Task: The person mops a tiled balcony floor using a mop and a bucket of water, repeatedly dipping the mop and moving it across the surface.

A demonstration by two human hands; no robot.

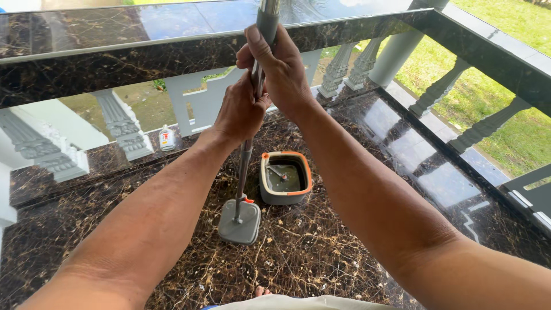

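Both my hands grip an upright metal mop handle. My right hand holds it high, thumb up along the grey grip. Just below it, my left hand wraps the shaft. At the bottom of the handle, a grey square mop head rests flat on the dark marble floor. Right of the mop head stands a grey bucket with an orange rim and murky water inside.
A dark marble-topped railing with pale balusters runs across the front and down the right side. A small white bottle stands at the railing's foot. Grass lies beyond. My toe shows at the bottom.
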